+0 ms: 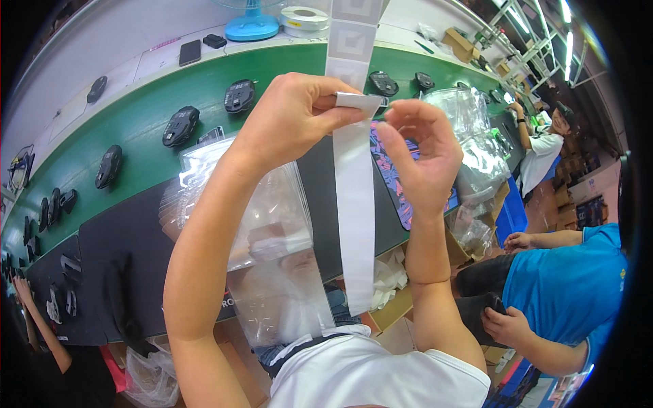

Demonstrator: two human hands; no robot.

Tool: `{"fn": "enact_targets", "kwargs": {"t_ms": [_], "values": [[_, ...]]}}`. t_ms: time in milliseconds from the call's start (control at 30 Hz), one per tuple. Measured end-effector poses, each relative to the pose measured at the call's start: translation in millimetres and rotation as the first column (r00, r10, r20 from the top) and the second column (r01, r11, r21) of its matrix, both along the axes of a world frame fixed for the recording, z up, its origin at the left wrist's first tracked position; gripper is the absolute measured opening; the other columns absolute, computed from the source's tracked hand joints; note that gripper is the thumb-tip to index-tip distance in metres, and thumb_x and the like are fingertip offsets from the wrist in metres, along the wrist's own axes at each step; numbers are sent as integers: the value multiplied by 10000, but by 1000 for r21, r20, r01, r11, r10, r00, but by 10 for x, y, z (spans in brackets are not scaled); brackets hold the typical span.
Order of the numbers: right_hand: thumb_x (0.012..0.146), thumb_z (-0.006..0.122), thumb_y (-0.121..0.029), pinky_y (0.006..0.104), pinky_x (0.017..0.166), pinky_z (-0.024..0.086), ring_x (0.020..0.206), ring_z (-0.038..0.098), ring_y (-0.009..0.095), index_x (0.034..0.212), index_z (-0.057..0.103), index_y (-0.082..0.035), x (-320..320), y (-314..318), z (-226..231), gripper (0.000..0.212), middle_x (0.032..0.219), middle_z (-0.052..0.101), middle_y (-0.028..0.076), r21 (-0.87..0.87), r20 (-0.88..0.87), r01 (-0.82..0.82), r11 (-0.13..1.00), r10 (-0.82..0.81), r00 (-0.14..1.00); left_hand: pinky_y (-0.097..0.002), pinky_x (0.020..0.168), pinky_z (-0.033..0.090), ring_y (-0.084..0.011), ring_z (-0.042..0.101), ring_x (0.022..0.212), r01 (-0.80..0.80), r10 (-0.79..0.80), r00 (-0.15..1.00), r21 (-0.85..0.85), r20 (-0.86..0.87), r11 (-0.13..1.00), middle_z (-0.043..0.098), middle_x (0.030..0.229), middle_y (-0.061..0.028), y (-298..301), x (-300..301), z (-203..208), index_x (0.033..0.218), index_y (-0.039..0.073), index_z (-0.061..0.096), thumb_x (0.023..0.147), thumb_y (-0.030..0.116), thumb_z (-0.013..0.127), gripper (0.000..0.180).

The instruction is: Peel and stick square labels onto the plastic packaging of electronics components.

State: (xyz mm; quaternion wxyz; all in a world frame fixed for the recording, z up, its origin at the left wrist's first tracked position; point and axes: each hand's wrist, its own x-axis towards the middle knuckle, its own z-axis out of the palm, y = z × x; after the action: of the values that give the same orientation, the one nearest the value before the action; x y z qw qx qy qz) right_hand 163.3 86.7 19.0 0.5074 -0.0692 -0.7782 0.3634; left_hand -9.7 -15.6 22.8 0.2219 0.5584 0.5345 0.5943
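Observation:
My left hand (289,119) pinches a long label strip (354,217) between thumb and fingers, where the strip is folded over. Above the fold the strip shows grey printed labels; below it, a plain white length hangs down past the table edge. To the right of the strip my right hand (423,153) is raised, thumb and fingers curved and apart, with nothing visible between them. Beneath my left forearm lies a fanned stack of clear plastic bags (272,231). A purple and blue patterned pad (391,178) lies behind the strip and my right hand.
Several black computer mice (181,126) are spread along the green conveyor belt (143,146). A blue fan base (252,26), label rolls (304,18) and a phone (190,52) stand beyond. More clear bags (479,170) lie at right. A person in blue (564,292) is close on my right.

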Motion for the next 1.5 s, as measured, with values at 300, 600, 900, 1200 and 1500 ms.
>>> {"fn": "enact_targets", "kwargs": {"t_ms": [300, 600, 900, 1200, 1500], "values": [[850, 776, -49, 197, 633, 453, 699, 567, 43, 902, 674, -7, -11, 59, 50, 122, 813, 665, -6, -62, 11, -16, 998, 16, 1000, -296, 479, 239, -92, 276, 553, -92, 55, 972, -153, -230, 984, 360, 555, 47, -59, 42, 70, 897, 11, 792, 884, 343, 771, 333], [919, 678, -43, 241, 555, 392, 656, 488, 122, 951, 588, -26, 475, -226, -47, 96, 790, 542, 25, -84, -343, 23, 996, -50, 938, -349, 909, 532, -249, 699, 1008, -81, 25, 925, -132, -379, 988, 711, 1161, -192, 32, -46, 13, 1290, -48, 628, 731, 533, 833, 832], [765, 820, -27, 196, 502, 268, 530, 370, 16, 776, 678, 2, 596, -1090, -763, 145, 609, 491, -50, -580, 423, -87, 810, 391, 817, -397, 816, 545, -351, 702, 885, -50, -8, 923, -139, -384, 989, 728, 936, -227, 20, -133, 65, 980, 21, 756, 754, 351, 787, 401], [789, 833, -74, 188, 501, 212, 538, 302, -5, 825, 714, 6, 596, -1106, -935, 148, 586, 377, -105, -665, 503, 40, 745, 408, 762, -399, 837, 551, -376, 700, 922, -121, 15, 881, -196, -472, 973, 709, 974, -286, 24, -150, 61, 994, -89, 718, 766, 408, 799, 552], [768, 842, -77, 202, 507, 186, 532, 278, 5, 818, 730, -17, 569, -1073, -946, 136, 571, 326, -101, -548, 572, 53, 835, 329, 752, -400, 858, 555, -384, 697, 943, -303, 140, 879, -306, -455, 903, 698, 1015, -311, -3, 57, 247, 990, -139, 697, 737, 446, 809, 647]]}}
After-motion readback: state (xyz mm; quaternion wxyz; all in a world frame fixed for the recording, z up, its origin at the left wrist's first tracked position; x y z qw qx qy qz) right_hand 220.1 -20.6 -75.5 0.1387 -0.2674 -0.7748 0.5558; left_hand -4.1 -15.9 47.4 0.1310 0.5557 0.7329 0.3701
